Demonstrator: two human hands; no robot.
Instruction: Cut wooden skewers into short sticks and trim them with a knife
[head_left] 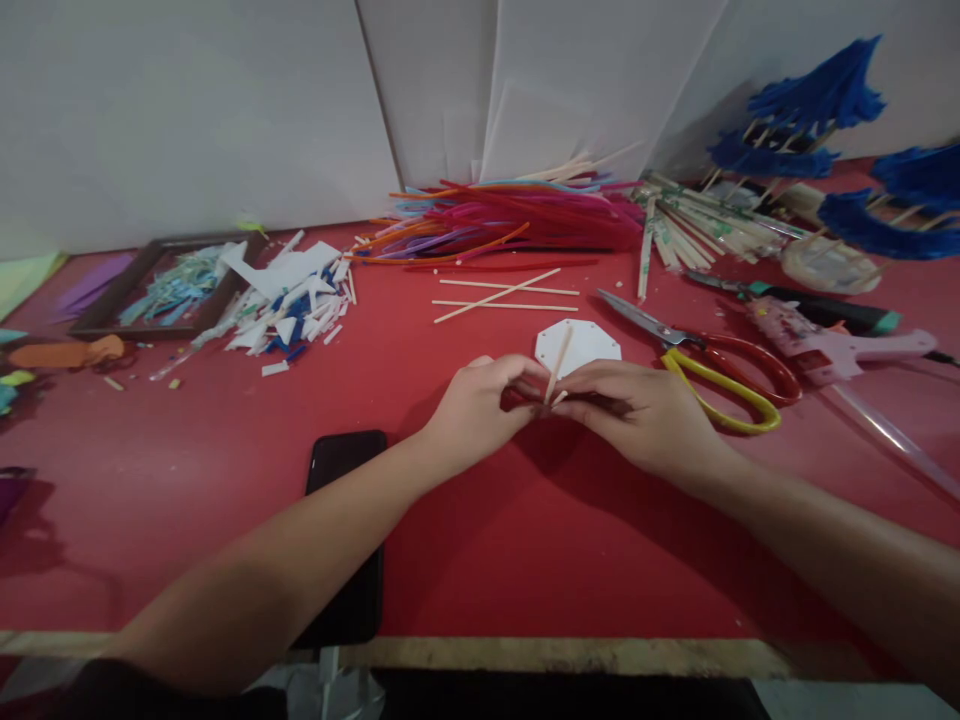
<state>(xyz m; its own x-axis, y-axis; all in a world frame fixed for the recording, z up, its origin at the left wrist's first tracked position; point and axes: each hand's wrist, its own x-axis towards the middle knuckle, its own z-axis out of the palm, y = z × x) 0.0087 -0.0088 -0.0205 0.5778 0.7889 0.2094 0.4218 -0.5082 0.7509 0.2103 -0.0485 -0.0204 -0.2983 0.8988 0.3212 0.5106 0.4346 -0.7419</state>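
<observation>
My left hand (476, 412) and my right hand (649, 415) meet over the red table, thumbs and fingers pinched together. Between their fingertips a thin wooden stick (559, 362) rises at a slant; a short pale end (559, 398) shows beside it, and I cannot tell whether it belongs to the same stick. Just behind the fingers lies a white octagonal card (600, 345) with small dots or holes near its corners. Farther back, several thin wooden sticks (517, 306) rest on the table, one crossing the others. Scissors (720, 385) with red and yellow handles lie right of the card.
A black phone (349, 590) lies under my left forearm. At right are a pink glue gun (840, 345), pliers (810, 305) and blue-roofed stick models (817, 100). Pipe cleaners (517, 215) and bundled wooden sticks (690, 230) line the back. Paper scraps (292, 300) and a brown frame (112, 318) lie left.
</observation>
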